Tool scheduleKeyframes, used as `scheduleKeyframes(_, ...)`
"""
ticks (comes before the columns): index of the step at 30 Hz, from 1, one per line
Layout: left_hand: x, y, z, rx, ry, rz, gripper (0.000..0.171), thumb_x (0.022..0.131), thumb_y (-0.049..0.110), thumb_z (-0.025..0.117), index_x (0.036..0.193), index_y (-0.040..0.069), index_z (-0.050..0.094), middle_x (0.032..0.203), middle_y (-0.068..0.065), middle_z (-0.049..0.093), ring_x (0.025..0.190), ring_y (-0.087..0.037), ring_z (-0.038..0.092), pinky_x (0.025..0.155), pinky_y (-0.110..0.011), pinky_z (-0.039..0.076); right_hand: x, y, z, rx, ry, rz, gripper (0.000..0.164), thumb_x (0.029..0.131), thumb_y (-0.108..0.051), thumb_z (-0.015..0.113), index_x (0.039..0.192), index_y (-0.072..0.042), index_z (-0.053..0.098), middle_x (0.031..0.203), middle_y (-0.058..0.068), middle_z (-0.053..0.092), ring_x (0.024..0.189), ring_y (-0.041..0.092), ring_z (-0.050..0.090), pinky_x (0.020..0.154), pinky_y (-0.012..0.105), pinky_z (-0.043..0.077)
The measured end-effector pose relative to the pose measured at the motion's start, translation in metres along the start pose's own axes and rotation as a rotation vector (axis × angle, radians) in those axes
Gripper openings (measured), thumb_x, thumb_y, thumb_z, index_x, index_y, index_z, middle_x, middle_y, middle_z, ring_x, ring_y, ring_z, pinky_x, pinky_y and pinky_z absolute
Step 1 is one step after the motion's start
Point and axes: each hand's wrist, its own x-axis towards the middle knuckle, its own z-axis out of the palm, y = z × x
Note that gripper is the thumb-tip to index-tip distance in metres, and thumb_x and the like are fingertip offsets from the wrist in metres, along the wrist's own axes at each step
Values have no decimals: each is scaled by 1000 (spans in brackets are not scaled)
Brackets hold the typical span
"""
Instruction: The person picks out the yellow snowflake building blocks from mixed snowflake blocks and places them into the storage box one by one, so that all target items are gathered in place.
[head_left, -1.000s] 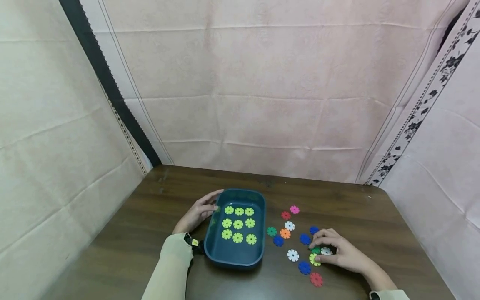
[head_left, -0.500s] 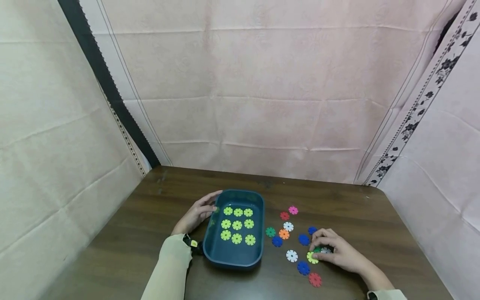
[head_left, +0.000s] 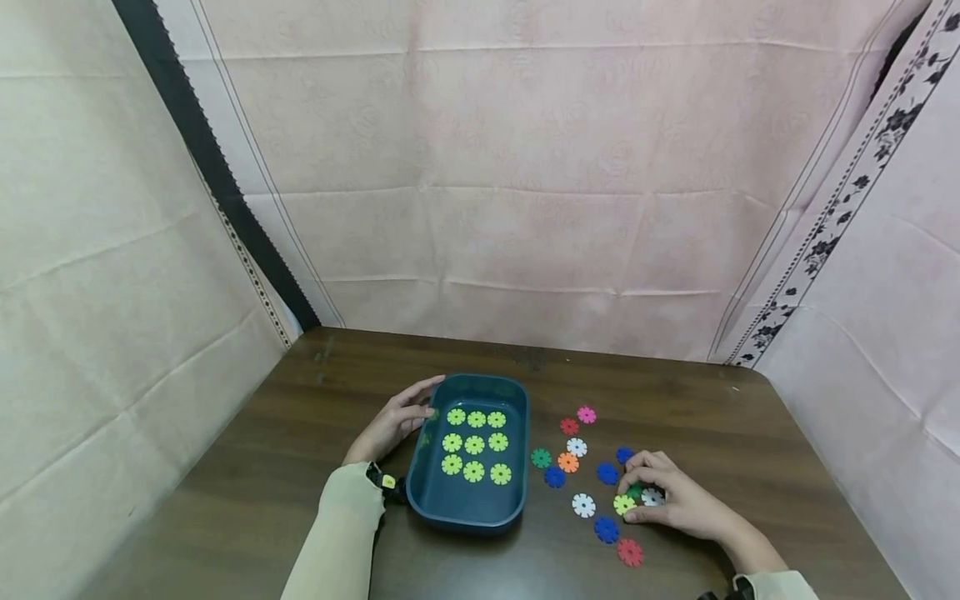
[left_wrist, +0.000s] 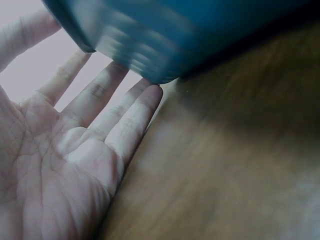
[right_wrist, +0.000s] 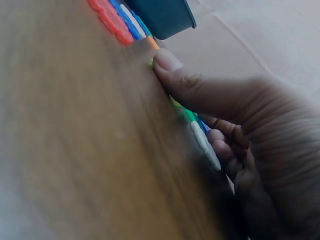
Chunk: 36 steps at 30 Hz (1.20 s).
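At the left side of a blue plastic tray (head_left: pixel 468 504), my left hand (head_left: pixel 390 425) touches its rim and outer wall; the fingers look nearly straight in the left wrist view (left_wrist: pixel 95 100). Inside the tray, yellow-green notched discs (head_left: pixel 474 445) lie flat in three rows of three. My right hand (head_left: pixel 678 497) is over the scattered discs on the table, thumb and forefinger at opposite edges of one yellow-green notched disc (head_left: pixel 624 505), pinching it. A green disc (head_left: pixel 635 491) and a white disc (head_left: pixel 652 497) lie beneath the arch of that hand, partly covered.
Between tray and right hand, loose discs lie on the brown wooden table (head_left: pixel 247 508): a pink one (head_left: pixel 587 414), an orange one (head_left: pixel 568 462), a red one (head_left: pixel 630 552) and several blue ones (head_left: pixel 607 529). A pale cloth (head_left: pixel 525 200) hangs behind the table.
The yellow-green disc has slid slightly away from the person, and the right thumb and forefinger have closed in at its edges. The left hand and tray stay put; the head view shifts slightly.
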Motion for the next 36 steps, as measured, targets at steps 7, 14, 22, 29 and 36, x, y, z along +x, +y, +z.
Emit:
scheduleKeyframes(7,0,-1,0,-6,9,-3,53,101,13,55,152,28,46,159,0,36,138,-27,46,106,-35,43,0,0,0,1,-3,10,23,85,-40,78,105,-35,67,120,-8,55,116,13,42,93,38,41)
scheduleKeyframes(14,0,-2,0,-16,-2,8,54,101,13,55,153,26,44,159,-3,36,136,-31,48,104,-33,45,1,-1,-1,13,-16,21,22,86,-39,77,105,-34,67,121,-7,56,117,13,42,94,39,41)
scheduleKeyframes(22,-1,-2,1,-7,5,3,54,101,14,56,152,26,45,159,-3,36,138,-28,47,105,-34,44,0,2,4,51,35,14,28,83,-36,81,105,-32,65,119,-7,62,115,10,48,93,35,43)
scheduleKeyframes(29,-2,-1,3,-15,2,6,54,101,13,56,152,27,45,158,-2,38,137,-30,47,103,-32,45,1,2,11,113,127,-29,22,89,-20,77,107,-25,66,105,-7,63,92,11,56,76,28,49)
scheduleKeyframes(36,-2,0,2,-3,10,14,54,101,13,56,152,26,45,158,-2,38,138,-28,46,104,-34,45,4,1,12,128,214,-9,24,88,-10,77,106,-23,68,98,-6,66,83,14,58,69,28,49)
